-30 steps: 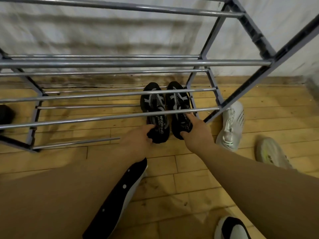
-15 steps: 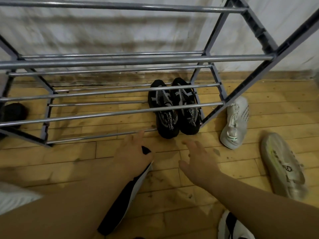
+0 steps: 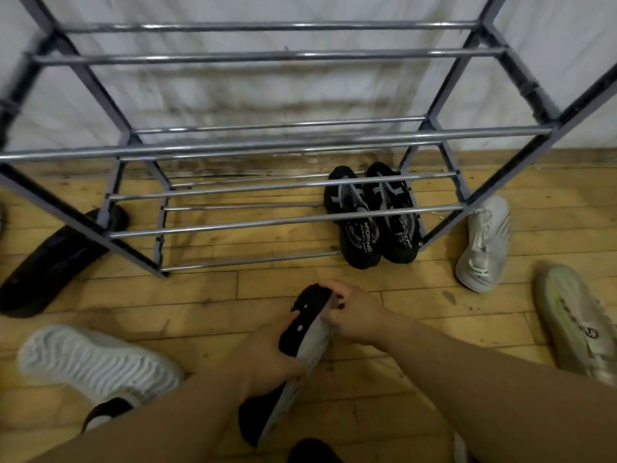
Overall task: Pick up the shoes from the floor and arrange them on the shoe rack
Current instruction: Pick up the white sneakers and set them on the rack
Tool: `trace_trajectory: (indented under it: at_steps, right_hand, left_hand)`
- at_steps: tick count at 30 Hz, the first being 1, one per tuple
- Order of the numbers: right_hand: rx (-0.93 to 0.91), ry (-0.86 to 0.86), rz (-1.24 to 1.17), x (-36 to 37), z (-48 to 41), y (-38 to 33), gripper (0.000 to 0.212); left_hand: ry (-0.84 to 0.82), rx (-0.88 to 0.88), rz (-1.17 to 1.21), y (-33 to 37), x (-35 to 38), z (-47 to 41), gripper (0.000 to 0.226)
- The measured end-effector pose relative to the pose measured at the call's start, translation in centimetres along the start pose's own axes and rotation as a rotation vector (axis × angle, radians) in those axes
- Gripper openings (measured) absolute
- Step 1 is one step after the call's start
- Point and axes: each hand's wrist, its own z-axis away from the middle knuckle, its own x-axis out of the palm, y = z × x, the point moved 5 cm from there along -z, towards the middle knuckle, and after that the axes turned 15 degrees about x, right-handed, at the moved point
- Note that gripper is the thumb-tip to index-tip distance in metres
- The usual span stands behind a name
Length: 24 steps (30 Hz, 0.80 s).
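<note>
A black shoe with a white sole (image 3: 302, 332) lies on its side on the wooden floor in front of the metal shoe rack (image 3: 280, 225). My left hand (image 3: 267, 357) grips its middle from the left, and my right hand (image 3: 350, 312) holds its toe end from the right. A pair of black patterned sneakers (image 3: 374, 215) stands side by side on the rack's lowest tier at the right end, toes pointing inward.
A white sneaker (image 3: 484, 245) lies beside the rack's right leg, a beige sneaker (image 3: 577, 319) farther right. A white-soled shoe (image 3: 96, 362) lies sole-up at the near left. A black shoe (image 3: 56, 259) lies by the rack's left leg. A white wall stands behind.
Both hands left the black pair on the lowest tier and pulled back toward me. They have closed on the black white-soled shoe lying on the floor. The view tilted down and widened.
</note>
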Motion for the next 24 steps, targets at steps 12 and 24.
trace_trajectory:
  at_steps: [12, 24]
  right_hand:
    - [-0.348, 0.159, 0.232, -13.8, 24.1, -14.1, 0.065]
    - [-0.492, 0.577, -0.031, -14.3, 38.6, -10.5, 0.040]
  left_hand:
    - [-0.083, 0.258, 0.233, 21.1, -15.9, 12.7, 0.067]
    - [0.183, 0.608, -0.270, 27.0, -16.7, 27.1, 0.053]
